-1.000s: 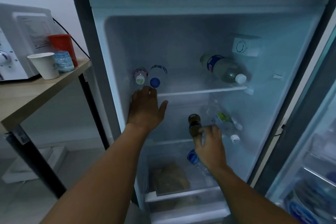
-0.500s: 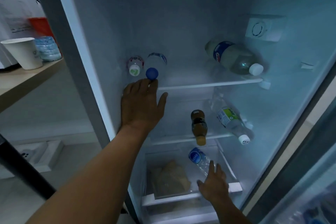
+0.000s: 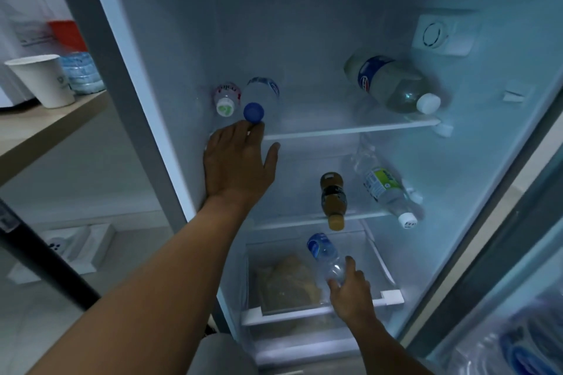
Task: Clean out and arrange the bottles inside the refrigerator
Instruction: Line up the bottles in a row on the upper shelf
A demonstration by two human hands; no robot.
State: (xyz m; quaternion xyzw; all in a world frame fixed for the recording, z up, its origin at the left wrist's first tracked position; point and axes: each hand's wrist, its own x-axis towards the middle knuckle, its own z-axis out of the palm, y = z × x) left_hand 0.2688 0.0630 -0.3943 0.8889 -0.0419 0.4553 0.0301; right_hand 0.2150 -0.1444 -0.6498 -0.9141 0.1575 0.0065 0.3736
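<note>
Refrigerator drawer [image 3: 320, 310]: bottle [image 3: 326, 256] lengthwise, cap-forward.

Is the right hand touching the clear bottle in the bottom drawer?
Touching. In the head view the right hand has fingers on the lower end of the clear bottle, one on each side.

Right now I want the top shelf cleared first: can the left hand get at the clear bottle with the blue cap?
Probably yes. The left hand is open at the shelf edge, fingertips just under the clear blue-capped bottle, with nothing between them.
</note>
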